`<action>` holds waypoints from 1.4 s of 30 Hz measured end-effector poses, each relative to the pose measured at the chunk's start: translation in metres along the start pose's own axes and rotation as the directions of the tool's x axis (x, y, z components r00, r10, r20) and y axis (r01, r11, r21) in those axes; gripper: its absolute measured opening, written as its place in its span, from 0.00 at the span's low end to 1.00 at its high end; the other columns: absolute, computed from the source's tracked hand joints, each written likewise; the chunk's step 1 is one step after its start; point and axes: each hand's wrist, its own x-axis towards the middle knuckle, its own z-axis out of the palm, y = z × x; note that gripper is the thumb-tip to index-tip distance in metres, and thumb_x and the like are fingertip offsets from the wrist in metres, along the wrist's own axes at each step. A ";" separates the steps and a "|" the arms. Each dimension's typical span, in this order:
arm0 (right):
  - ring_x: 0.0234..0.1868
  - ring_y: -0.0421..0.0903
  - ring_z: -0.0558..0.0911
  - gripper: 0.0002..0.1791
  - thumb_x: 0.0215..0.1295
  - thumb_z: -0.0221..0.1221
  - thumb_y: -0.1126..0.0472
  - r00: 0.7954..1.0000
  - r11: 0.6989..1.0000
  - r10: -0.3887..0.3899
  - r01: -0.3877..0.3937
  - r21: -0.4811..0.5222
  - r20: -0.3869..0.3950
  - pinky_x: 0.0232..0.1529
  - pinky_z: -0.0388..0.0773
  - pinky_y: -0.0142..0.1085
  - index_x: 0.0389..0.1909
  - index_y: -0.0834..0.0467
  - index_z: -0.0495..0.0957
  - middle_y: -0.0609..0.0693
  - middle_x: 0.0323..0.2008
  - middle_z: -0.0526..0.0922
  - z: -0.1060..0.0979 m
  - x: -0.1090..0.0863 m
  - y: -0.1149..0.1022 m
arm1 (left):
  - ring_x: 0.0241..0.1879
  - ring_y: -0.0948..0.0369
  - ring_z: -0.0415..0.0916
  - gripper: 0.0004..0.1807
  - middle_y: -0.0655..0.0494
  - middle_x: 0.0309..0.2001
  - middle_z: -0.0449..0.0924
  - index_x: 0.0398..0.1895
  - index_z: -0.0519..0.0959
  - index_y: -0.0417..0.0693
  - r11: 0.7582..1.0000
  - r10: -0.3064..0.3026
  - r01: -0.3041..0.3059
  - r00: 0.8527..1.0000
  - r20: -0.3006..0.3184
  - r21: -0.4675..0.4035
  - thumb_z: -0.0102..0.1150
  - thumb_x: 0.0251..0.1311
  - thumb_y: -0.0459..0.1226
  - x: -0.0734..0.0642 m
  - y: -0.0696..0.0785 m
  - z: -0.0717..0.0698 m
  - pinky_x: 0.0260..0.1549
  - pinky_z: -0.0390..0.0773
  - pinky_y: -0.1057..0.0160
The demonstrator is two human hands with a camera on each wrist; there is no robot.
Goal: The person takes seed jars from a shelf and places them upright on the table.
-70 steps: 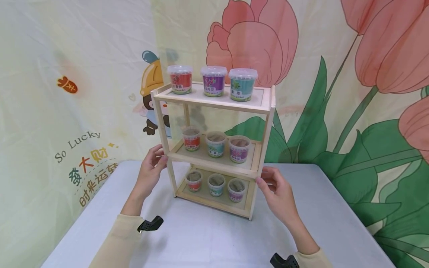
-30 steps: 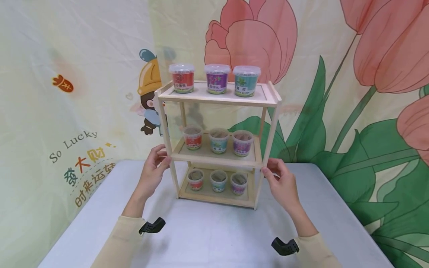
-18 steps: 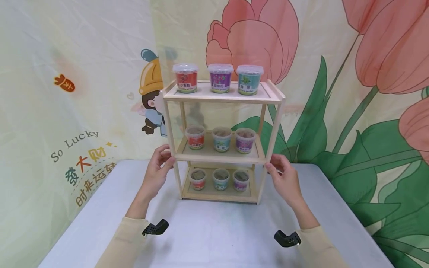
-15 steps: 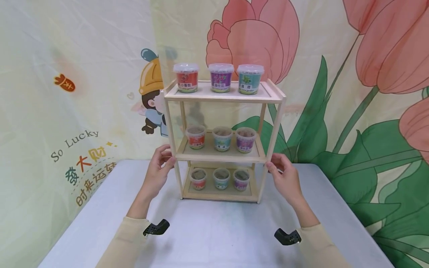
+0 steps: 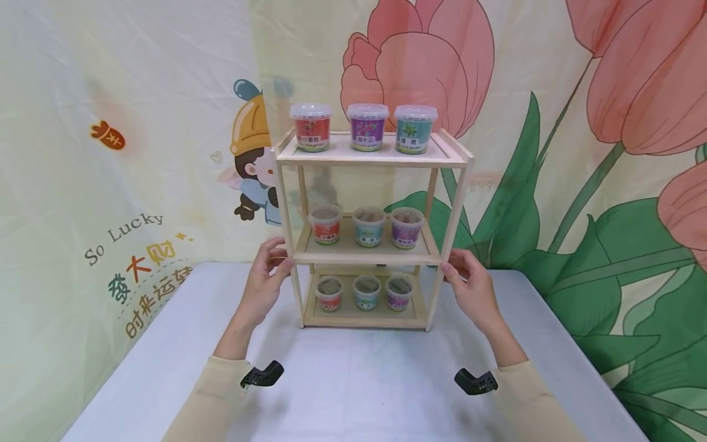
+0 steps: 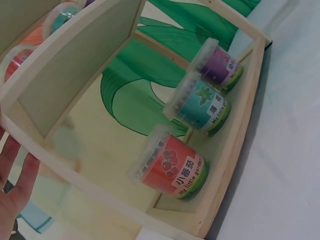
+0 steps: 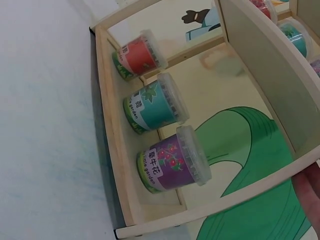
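A three-tier wooden shelf rack [image 5: 367,259] stands upright on the table, its front toward me. My left hand [image 5: 262,285] holds its left front post at middle-shelf height, thumb in front. Level with it, my right hand [image 5: 474,288] grips the right front post the same way. On the top shelf are a red cup [image 5: 312,132], a purple cup [image 5: 367,130] and a teal cup [image 5: 415,132], all lidded. Each lower shelf carries a row of red, teal and purple cups, such as the bottom red cup [image 6: 175,167] and bottom purple cup [image 7: 170,162].
A white-covered table [image 5: 353,393] extends in front of the rack and to both sides. Right behind it hangs a printed backdrop [image 5: 431,67] with large tulips and a cartoon figure. Black wrist mounts [image 5: 262,373] sit at both sleeve cuffs.
The rack has turned from an angled stance to face me squarely, its right side going backward, and has shifted slightly right. Both hands have moved with it, and the cups have stayed on their shelves.
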 end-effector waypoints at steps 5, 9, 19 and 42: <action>0.57 0.60 0.84 0.22 0.81 0.57 0.59 1.000 1.000 0.019 -0.019 0.001 0.019 0.51 0.84 0.31 0.69 0.64 0.72 0.64 0.56 0.83 -0.001 0.000 0.002 | 0.58 0.52 0.74 0.27 0.45 0.59 0.74 0.77 0.65 0.60 1.000 -0.014 0.014 1.000 -0.027 -0.002 0.56 0.80 0.39 -0.001 0.000 0.004 0.55 0.79 0.67; 0.57 0.62 0.84 0.22 0.82 0.57 0.59 0.999 1.000 0.027 -0.027 0.000 0.034 0.50 0.83 0.28 0.69 0.65 0.71 0.65 0.56 0.82 -0.002 0.001 0.004 | 0.61 0.53 0.73 0.27 0.45 0.61 0.74 0.78 0.66 0.60 0.999 -0.039 0.039 0.998 -0.056 0.001 0.57 0.80 0.42 -0.004 0.003 0.007 0.55 0.77 0.72; 0.57 0.62 0.85 0.22 0.82 0.56 0.60 0.997 1.000 0.018 -0.017 -0.012 0.070 0.52 0.84 0.31 0.70 0.64 0.71 0.66 0.56 0.83 -0.005 -0.001 0.001 | 0.60 0.54 0.73 0.27 0.43 0.63 0.75 0.77 0.66 0.55 0.992 -0.103 0.112 0.982 -0.156 0.051 0.57 0.80 0.39 -0.004 0.009 0.015 0.49 0.75 0.75; 0.52 0.33 0.81 0.26 0.77 0.62 0.63 0.959 0.968 -0.239 0.222 -0.118 -0.151 0.48 0.77 0.21 0.73 0.56 0.72 0.55 0.62 0.80 -0.063 0.035 -0.107 | 0.57 0.54 0.76 0.25 0.46 0.58 0.76 0.73 0.69 0.55 0.996 -0.020 0.036 0.982 -0.189 0.080 0.60 0.78 0.42 -0.008 0.009 0.022 0.49 0.77 0.71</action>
